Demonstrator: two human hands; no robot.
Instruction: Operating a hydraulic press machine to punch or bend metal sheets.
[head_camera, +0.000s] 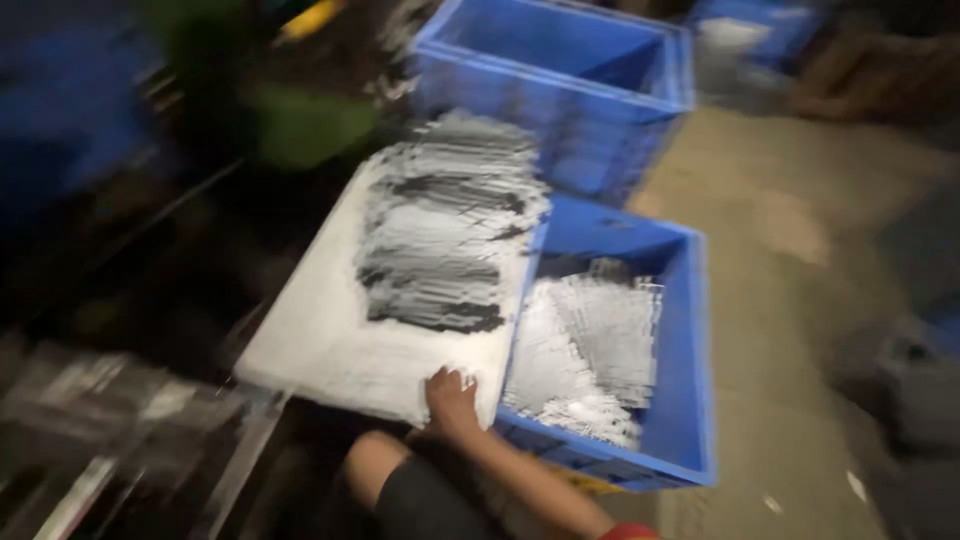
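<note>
right hand (450, 398): I'm gripping the near edge of the white board (330, 330), fingers curled over its rim close to the near right corner. Forearm is coming in from bottom right; a red sleeve edge is showing at the bottom of the frame.
left hand: not showing in this view, so I can't tell what its fingers are doing.
white board: flat pale slab, lying tilted across the scene, near edge by my knee, far end reaching toward the upper crate. Its right edge is sitting on or over the left rim of the near blue crate (690, 400); blur is keeping me from telling which.
metal strips on board (445, 235): thin silvery and dark pieces, lying stacked in rough rows across the far half of the board. Near half of the board is bare and white.
near blue crate: open-top plastic bin standing on the floor just right of the board, right beside my hand.
strips in crate (590, 355): a loose silvery heap, lying on the crate floor, piled toward the near left side.
far blue crate (600, 110): second open bin, standing behind the near one and touching or nearly touching it; the inside is looking dark.
floor (800, 250): tan concrete, running off to the right.
left side: dark, blurred racks or frames; too smeared for me to identify.
knee (375, 470): bare, with dark shorts, sitting just below the board's near edge.
</note>
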